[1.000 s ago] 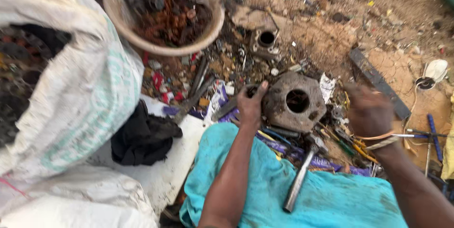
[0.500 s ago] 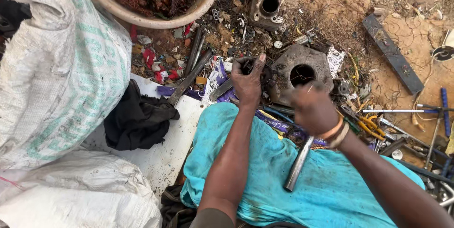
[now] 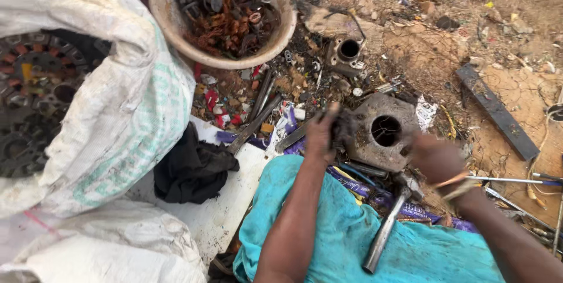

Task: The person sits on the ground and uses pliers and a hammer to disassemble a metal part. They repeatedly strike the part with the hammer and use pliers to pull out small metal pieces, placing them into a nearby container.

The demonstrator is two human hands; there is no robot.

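the person's left hand point(image 3: 321, 136) is closed in a narrow grip on a dark, blurred tuft of scrap point(image 3: 341, 127) pressed against the left edge of a grey metal housing point(image 3: 384, 133) with a round hole in its top; exactly what the tuft is cannot be told. the right hand point(image 3: 437, 158), with bangles at the wrist, sits at the housing's right side, fingers curled and touching its edge, though whether the grip is shut on anything cannot be told from this angle. the housing lies on the bare dirt ground point(image 3: 516, 89), about midway across it and just beyond the person's knees, which are covered in teal cloth point(image 3: 328, 242). a hammer point(image 3: 387, 227) with a metal handle rests on that cloth, its head up near the right hand and just below the housing. beyond the housing lies a smaller metal part point(image 3: 348, 54) with a round bore, and farther toward the far edge of the ground stands a pale basin point(image 3: 170, 22) filled with copper wire and dark bits. a big white woven sack point(image 3: 123, 124) takes up the left side, with dark round metal pieces showing in its mouth. a black rag point(image 3: 190, 168) lies on a white sheet point(image 3: 234, 201) beside the sack. a flat dark bar point(image 3: 495, 113) lies well apart on the right of the ground, among wires and small litter.
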